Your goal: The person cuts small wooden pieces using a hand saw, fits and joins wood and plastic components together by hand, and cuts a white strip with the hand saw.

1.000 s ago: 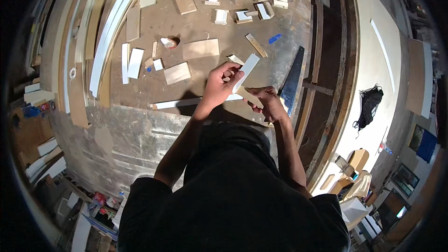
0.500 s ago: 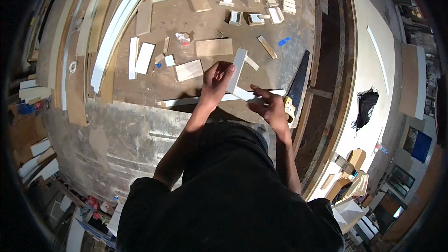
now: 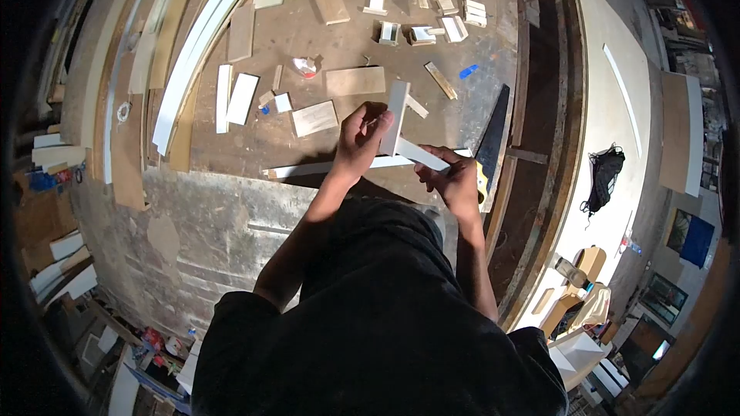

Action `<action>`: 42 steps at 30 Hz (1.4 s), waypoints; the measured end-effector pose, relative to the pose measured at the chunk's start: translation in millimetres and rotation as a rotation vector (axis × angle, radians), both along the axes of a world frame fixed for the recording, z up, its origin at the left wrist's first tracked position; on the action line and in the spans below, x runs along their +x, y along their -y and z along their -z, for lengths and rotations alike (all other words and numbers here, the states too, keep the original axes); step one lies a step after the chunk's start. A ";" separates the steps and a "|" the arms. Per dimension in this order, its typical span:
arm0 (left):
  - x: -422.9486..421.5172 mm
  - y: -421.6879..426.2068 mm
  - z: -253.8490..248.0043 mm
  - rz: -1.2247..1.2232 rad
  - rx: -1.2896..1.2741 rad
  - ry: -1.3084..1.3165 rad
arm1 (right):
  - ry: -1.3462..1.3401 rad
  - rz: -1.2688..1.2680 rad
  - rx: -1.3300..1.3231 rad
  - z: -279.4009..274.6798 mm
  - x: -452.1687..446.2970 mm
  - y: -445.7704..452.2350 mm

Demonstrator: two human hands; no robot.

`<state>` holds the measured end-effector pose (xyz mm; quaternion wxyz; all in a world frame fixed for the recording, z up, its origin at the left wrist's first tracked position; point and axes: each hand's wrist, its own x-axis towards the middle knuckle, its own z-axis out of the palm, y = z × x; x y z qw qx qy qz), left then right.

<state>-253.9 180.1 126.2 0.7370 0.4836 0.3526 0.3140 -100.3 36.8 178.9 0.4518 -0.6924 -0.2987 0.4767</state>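
White strip [image 3: 397, 114] points lengthwise away, left grip [image 3: 360, 140] holding it, right grip [image 3: 456, 180] another strip [image 3: 421, 156].

left hand [image 3: 359, 141]: raised ahead of torso, thumb and fingers closed in a grip | right hand [image 3: 453, 181]: slightly lower, fingers curled, gripping | forearms: bare, reaching forward, converging | upper arms: in short black sleeves

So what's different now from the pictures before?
The flat white-faced strip in the left hand has tipped more upright. The second white-faced strip has turned: it showed tan wood at first, now white. The right hand spread its fingers, then closed them on that piece again. The black-bladed saw with a yellow handle stayed on the brown table.
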 end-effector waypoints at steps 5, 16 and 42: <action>6.2 1.4 -7.4 -0.041 0.007 0.028 | -0.225 0.205 0.143 5.7 9.6 9.8; 37.4 20.0 -11.4 -0.086 0.030 0.008 | -0.158 0.324 0.011 -11.6 22.4 4.6; 63.2 16.0 10.2 -0.105 0.582 -0.386 | -0.328 0.147 0.050 10.7 36.8 -5.4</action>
